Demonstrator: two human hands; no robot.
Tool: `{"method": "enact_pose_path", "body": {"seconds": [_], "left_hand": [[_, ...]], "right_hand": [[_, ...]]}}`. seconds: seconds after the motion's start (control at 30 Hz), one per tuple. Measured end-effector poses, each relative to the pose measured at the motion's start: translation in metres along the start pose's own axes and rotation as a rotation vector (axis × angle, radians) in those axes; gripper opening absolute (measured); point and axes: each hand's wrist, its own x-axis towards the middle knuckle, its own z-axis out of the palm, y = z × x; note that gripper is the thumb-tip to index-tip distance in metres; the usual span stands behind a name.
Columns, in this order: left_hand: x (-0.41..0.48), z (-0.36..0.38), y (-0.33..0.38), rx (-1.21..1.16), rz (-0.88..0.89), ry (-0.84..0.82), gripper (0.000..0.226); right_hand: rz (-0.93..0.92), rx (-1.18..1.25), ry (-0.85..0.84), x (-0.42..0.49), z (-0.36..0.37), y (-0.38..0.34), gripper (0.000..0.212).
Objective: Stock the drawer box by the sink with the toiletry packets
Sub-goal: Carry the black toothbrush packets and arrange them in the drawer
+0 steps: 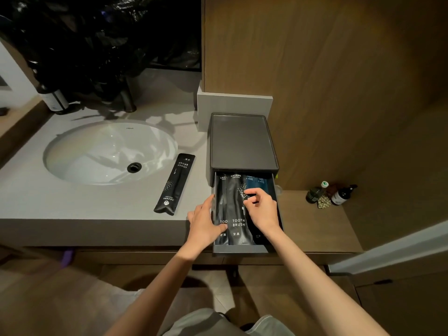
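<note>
While one toothbrush packet (175,183) lies by the sink (97,151), the right hand (263,209) pinches a drawer packet (238,214), left hand (203,224) straight-fingered.

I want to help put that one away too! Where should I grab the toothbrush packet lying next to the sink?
Pinch the toothbrush packet across its narrow width, near the middle, coming straight down from above. It lies flat on the counter, long and slim, so fingers should fit over both long edges, and a middle grip will likely keep it level.
</note>
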Motion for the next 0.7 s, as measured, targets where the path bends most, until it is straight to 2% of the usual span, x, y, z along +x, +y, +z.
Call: {"method": "enact_pose_path", "body": {"seconds": [0.17,0.3,0.4,0.47,0.53,0.7], "left_hand": [[-0.003,-0.001,-0.001,-0.020,0.031,0.006,0.091],[-0.006,-0.002,0.001,-0.043,0.046,0.018,0.090],[-0.008,-0.004,0.003,-0.090,0.049,0.051,0.084],[-0.008,-0.005,0.002,-0.122,0.070,0.071,0.078],[-0.009,-0.007,0.002,-0.176,0.079,0.070,0.073],[-0.013,-0.015,0.007,-0.274,0.059,0.020,0.065]], "right_hand": [[-0.083,-0.140,-0.010,0.000,0.002,-0.002,0.029],[-0.326,-0.432,-0.038,-0.006,-0.004,-0.001,0.042],[-0.469,-0.511,-0.228,-0.008,-0.013,0.000,0.051],[-0.454,-0.574,-0.390,-0.008,-0.014,0.004,0.056],[-0.419,-0.654,-0.458,-0.007,-0.011,0.009,0.059],[-0.357,-0.700,-0.392,-0.010,0.006,0.014,0.061]]}}
